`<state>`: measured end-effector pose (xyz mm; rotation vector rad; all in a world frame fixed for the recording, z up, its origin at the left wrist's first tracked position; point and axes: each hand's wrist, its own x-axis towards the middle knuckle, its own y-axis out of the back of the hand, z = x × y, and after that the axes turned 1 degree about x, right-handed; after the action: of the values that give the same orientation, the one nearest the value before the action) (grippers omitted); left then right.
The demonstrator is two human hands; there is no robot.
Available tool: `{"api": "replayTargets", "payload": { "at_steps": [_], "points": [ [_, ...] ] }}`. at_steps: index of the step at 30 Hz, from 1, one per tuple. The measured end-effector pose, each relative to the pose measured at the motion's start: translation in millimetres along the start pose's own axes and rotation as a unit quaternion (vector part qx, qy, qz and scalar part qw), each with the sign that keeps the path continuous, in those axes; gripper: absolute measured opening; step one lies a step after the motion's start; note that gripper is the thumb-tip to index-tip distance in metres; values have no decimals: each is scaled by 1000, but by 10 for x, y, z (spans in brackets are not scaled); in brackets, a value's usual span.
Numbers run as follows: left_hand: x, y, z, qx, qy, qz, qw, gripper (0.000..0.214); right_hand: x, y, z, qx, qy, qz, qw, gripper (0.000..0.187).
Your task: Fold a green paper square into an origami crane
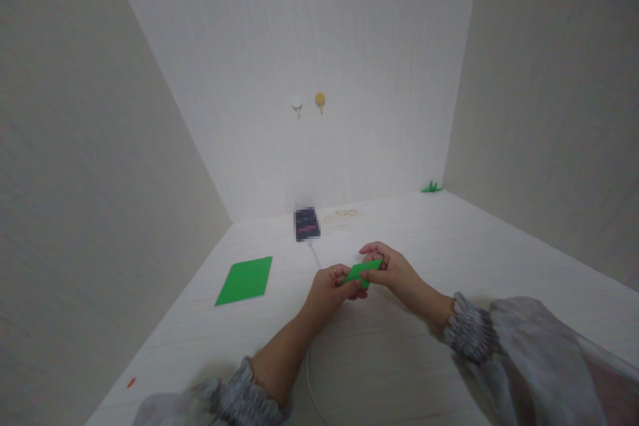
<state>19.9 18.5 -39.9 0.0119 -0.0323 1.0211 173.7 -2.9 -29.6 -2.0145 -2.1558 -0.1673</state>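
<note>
Between both hands I hold a small folded piece of green paper [363, 269] above the white table. My left hand [333, 287] pinches its left end, with the thumb on the near side. At the right end my right hand [387, 267] grips it between thumb and fingers. My fingers cover parts of the paper's edges, so its full shape does not show. A stack of square green paper [244, 281] lies flat on the table to the left of my hands.
A dark, blurred device [306, 223] with a white cable [313, 253] lies near the back wall. A green folded paper piece [432, 187] sits in the far right corner. A small red-orange scrap [131, 383] is at front left. Two hooks [320, 99] are on the back wall.
</note>
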Motion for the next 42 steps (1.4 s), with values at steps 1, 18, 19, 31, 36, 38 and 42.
{"api": "replayTargets", "payload": {
  "at_steps": [1,18,19,31,36,38,42],
  "points": [
    [0,2,-8,0,4,-8,1000,26,0,2,1,-2,1,-5,1000,36],
    [-37,-30,111,-56,-20,21,998,26,-48,-81,-41,71,3,-30,997,15],
    [-37,-31,109,-52,-26,19,998,25,-48,-76,-49,65,4,-30,997,15],
    [7,3,84,-51,-14,72,996,22,-39,-51,-39,-17,-34,0,999,17],
    [12,-4,110,-74,-25,102,992,21,-45,-78,-86,22,-16,-2,1000,18],
    [20,-3,111,-93,-34,116,988,22,-37,-83,-79,29,-20,2,999,20],
    [36,-9,105,-92,-35,117,988,23,-10,-64,-8,9,-9,5,1000,20]
  ]
}}
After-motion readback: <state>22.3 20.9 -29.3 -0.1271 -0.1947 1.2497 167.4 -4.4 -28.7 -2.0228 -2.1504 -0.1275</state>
